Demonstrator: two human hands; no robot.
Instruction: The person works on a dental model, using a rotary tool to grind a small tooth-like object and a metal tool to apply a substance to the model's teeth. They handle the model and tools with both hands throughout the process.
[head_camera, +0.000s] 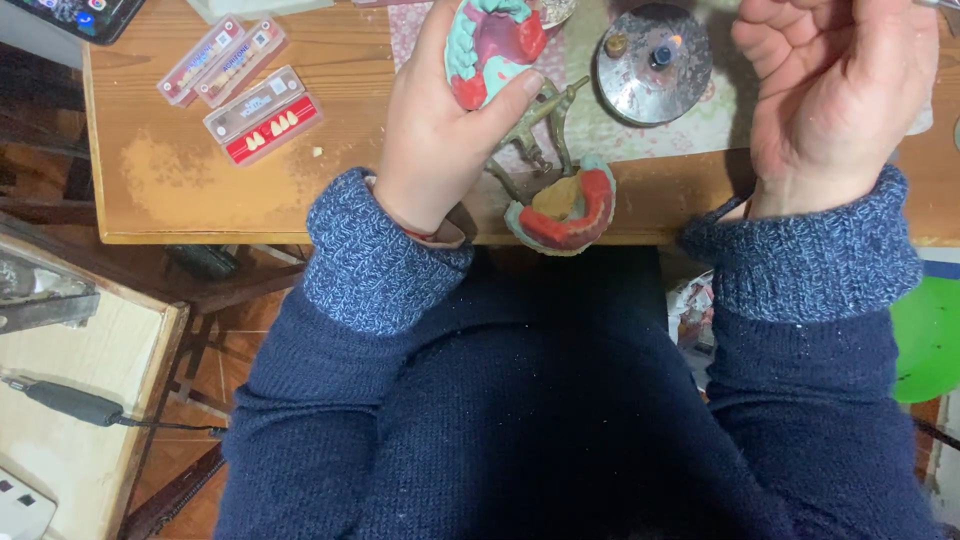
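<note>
My left hand (440, 130) grips a dental cast (490, 45), teal with red and pink wax, held up over the wooden table (200, 190). Below it a second cast with a red wax rim (565, 212) sits on a brass articulator frame (535, 130) at the table's front edge. My right hand (835, 95) is raised at the upper right, fingers curled inward; its fingertips run past the top edge and I cannot see whether it holds anything. Both arms wear dark blue knitted sleeves.
Three clear cases of artificial teeth (262, 115) lie at the table's upper left. A round metal dish with a small burner flame (653, 62) stands between my hands. A dark handpiece with cord (70, 402) rests on a side surface at lower left. A green object (925, 340) is at the right.
</note>
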